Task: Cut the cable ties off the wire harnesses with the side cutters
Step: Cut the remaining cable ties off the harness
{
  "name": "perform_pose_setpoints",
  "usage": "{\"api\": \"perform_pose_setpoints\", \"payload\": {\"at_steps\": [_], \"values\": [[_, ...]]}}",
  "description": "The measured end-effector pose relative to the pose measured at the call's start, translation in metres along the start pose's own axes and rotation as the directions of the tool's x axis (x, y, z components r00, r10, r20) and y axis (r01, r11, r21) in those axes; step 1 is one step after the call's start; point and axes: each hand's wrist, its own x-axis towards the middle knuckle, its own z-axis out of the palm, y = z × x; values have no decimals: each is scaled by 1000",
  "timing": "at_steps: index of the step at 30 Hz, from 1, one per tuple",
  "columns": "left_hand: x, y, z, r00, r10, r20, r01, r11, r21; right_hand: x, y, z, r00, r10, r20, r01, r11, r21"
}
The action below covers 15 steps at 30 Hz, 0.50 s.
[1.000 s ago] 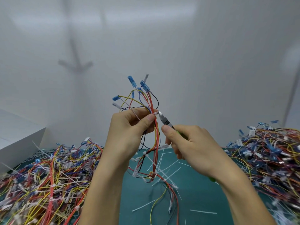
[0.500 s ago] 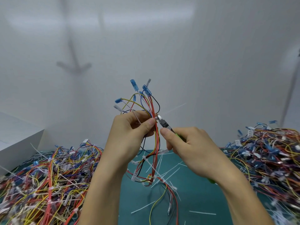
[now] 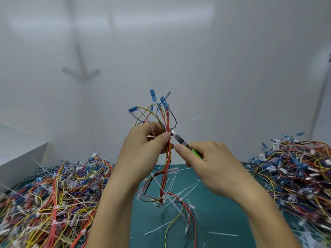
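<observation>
My left hand (image 3: pixel 143 147) holds a wire harness (image 3: pixel 165 161) upright in mid-air; red, yellow, blue and black wires fan out above the fist and end in blue terminals (image 3: pixel 153 94). My right hand (image 3: pixel 209 161) grips the green-handled side cutters (image 3: pixel 180 141), whose metal jaws touch the bundle at my left thumb tip. A thin white cable tie tail (image 3: pixel 190 120) sticks out up and to the right from the jaws. The harness's lower part, with more white ties (image 3: pixel 162 199), hangs down to the green mat (image 3: pixel 215 219).
A large tangled heap of harnesses (image 3: pixel 52 199) covers the mat on the left, another heap (image 3: pixel 295 176) on the right. Cut white tie pieces (image 3: pixel 223 234) lie scattered on the mat. A white box (image 3: pixel 19 154) stands at far left. A white wall lies behind.
The harness and both hands sit slightly lower in view. A white cable tie tail now sticks out to the right of the cutter jaws. The cutters stay at the bundle.
</observation>
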Motion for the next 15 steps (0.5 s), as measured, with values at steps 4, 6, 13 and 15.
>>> {"api": "perform_pose_setpoints", "payload": {"at_steps": [4, 6, 13, 15], "values": [[0, 0, 0, 1000, 4, -5, -3, 999, 33, 1, 0, 0, 1000, -12, 10, 12, 1000, -7], [-1, 1, 1, 1000, 9, -11, -8, 999, 51, 1, 0, -1, 1000, -9, 12, 10, 1000, -20], [-1, 1, 0, 1000, 8, 1, -8, 997, 82, 0, 2, -2, 1000, -20, 12, 21, 997, -68], [-1, 1, 0, 1000, 11, 10, -12, 996, 86, 0, 3, -3, 1000, -23, 7, 24, 997, -80]]}}
